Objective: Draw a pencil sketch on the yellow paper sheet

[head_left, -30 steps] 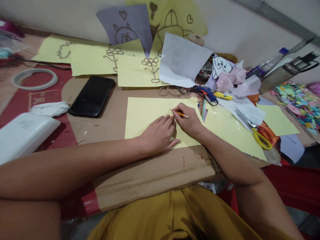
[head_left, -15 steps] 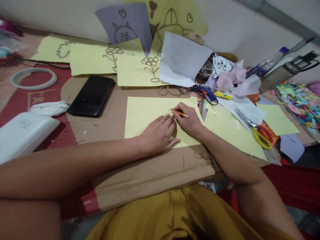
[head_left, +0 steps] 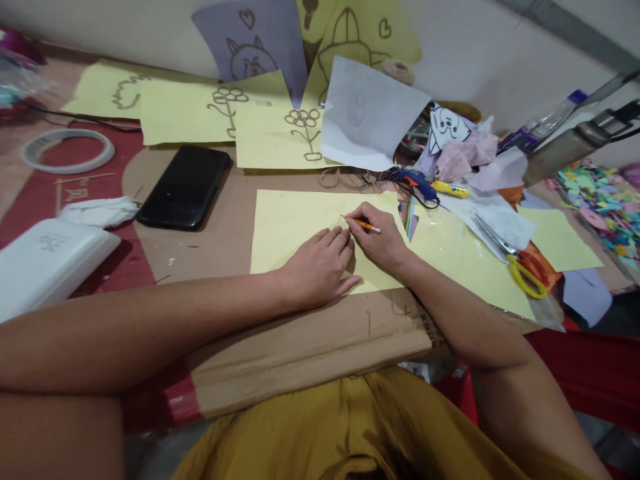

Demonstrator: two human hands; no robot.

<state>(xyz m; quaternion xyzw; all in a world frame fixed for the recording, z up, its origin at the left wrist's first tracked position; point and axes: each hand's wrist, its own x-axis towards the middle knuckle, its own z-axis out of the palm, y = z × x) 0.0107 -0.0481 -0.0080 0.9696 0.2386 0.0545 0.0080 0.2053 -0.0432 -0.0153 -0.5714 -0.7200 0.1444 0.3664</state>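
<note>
A pale yellow sheet of paper (head_left: pixel 290 223) lies on a brown cardboard board (head_left: pixel 300 340) in front of me. My left hand (head_left: pixel 317 270) rests flat on the sheet with fingers stretched out, pressing it down. My right hand (head_left: pixel 377 240) is closed around a short orange pencil (head_left: pixel 363 225), whose tip touches the paper just beyond my left fingertips. Faint pencil lines show near the tip.
A black phone (head_left: pixel 185 189) lies left of the sheet, a white box (head_left: pixel 45 263) and a tape ring (head_left: pixel 65 150) farther left. Yellow sheets with flower drawings (head_left: pixel 280 137) lie behind. Yellow-handled scissors (head_left: pixel 523 273), a blue glue gun (head_left: pixel 413 181) and paper scraps (head_left: pixel 595 193) crowd the right.
The hands and pencil stay almost where they were; the view has shifted slightly, and the pencil tip has barely moved on the paper.
</note>
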